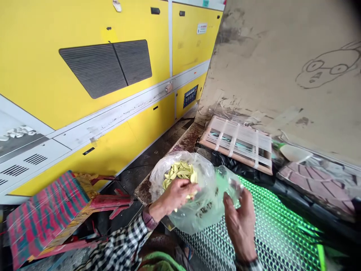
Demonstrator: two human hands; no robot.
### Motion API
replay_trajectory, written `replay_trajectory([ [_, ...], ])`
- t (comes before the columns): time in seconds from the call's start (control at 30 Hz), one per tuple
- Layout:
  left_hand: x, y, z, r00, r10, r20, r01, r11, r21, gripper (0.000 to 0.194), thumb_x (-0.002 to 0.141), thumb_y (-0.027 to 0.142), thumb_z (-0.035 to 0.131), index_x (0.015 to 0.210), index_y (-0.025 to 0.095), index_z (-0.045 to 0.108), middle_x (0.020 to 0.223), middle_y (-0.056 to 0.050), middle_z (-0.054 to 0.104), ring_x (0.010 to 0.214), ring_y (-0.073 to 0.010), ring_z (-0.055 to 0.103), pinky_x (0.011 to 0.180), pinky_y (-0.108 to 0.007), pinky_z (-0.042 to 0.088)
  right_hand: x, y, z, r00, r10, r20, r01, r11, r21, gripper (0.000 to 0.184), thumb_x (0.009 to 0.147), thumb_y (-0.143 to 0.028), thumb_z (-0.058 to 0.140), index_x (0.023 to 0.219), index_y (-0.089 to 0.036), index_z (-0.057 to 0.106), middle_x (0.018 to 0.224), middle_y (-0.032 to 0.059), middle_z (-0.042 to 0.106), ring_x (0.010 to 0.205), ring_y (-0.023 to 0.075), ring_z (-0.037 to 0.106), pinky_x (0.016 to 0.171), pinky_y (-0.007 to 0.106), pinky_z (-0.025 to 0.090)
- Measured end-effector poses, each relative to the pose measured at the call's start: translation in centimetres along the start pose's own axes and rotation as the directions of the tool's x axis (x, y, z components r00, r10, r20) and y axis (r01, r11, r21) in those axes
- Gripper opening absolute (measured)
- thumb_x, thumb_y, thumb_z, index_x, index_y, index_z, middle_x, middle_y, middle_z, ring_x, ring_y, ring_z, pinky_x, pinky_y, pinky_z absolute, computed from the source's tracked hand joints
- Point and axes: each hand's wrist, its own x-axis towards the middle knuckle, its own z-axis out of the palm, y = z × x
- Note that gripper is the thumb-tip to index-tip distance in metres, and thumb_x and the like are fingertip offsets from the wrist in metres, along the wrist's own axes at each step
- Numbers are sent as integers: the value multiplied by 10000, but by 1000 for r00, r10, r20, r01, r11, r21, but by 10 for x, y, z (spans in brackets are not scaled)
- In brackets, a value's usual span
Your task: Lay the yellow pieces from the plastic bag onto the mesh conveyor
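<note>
While the left hand [176, 195] grips pale slices [179, 175] in a plastic bag [203, 210] — right hand [241, 226] open, apart

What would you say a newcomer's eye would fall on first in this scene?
The yellow machine cabinet fills the upper left, and a green-lit metal mesh glows at the lower right. In the middle, the left hand is at a clear plastic bag of pale yellow pieces, with the right hand open beside it. At the upper right, a sketched face marks a dusty beige board.
</note>
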Motion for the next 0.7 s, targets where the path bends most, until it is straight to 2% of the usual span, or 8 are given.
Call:
replay_trajectory([
  [0.1,-18,7,26,988,79,130,-110,960,258,411,941,542,642,796,161,701,758,-35,654,558,-107,461,487,-250,326,-18,-11,-28,999,-20,43,23,997,-77,400,975,-539,575,1255,-270,670,1290,116,650,1151,324,603,899,450,499],
  [0.23,-29,8,61,977,121,173,-195,830,523,440,1000,499,545,703,196,658,595,18,514,521,-119,379,507,-300,263,-44,-14,-58,988,-55,142,63,997,-50,309,949,-486,653,1183,-291,707,1144,94,702,1013,290,670,794,388,555],
  [0.37,-32,3,89,949,152,275,-301,691,657,435,996,373,578,594,205,575,550,28,463,515,-117,358,537,-313,249,-64,3,-80,980,-33,195,31,999,14,204,942,-438,683,1067,-284,731,955,58,717,813,232,690,692,330,564],
  [0.43,-31,0,100,940,123,319,-311,696,647,409,993,386,584,627,206,615,560,24,503,519,-117,379,534,-306,250,-73,20,-90,983,9,183,-18,999,45,182,942,-440,688,970,-265,728,896,49,709,774,215,675,671,314,549],
  [0.5,-31,-5,109,944,69,323,-258,762,594,353,990,435,585,743,204,687,623,8,591,546,-118,442,535,-285,287,-83,46,-99,997,65,51,-66,998,16,211,949,-459,678,954,-251,711,869,47,703,742,205,659,659,312,535],
  [0.57,-31,-14,117,953,8,302,-160,862,482,331,979,489,589,872,197,704,748,-16,666,588,-114,503,544,-255,344,-95,83,-105,991,71,-114,-83,991,-103,238,970,-474,636,987,-244,692,881,54,714,729,206,657,649,318,528],
  [0.63,-33,-28,124,958,-104,269,7,941,339,367,959,551,586,937,193,663,812,-25,672,557,-95,498,503,-226,357,-108,126,-108,995,-37,-94,8,955,-295,248,997,-456,570,982,-241,692,942,79,735,762,224,676,644,332,521],
  [0.7,-36,-45,131,932,-270,244,219,952,216,391,925,591,596,967,203,608,792,-9,643,472,-70,443,413,-200,288,-122,166,-108,986,-165,28,160,885,-438,238,1022,-386,510,993,-259,709,978,82,748,812,239,691,642,336,508],
])
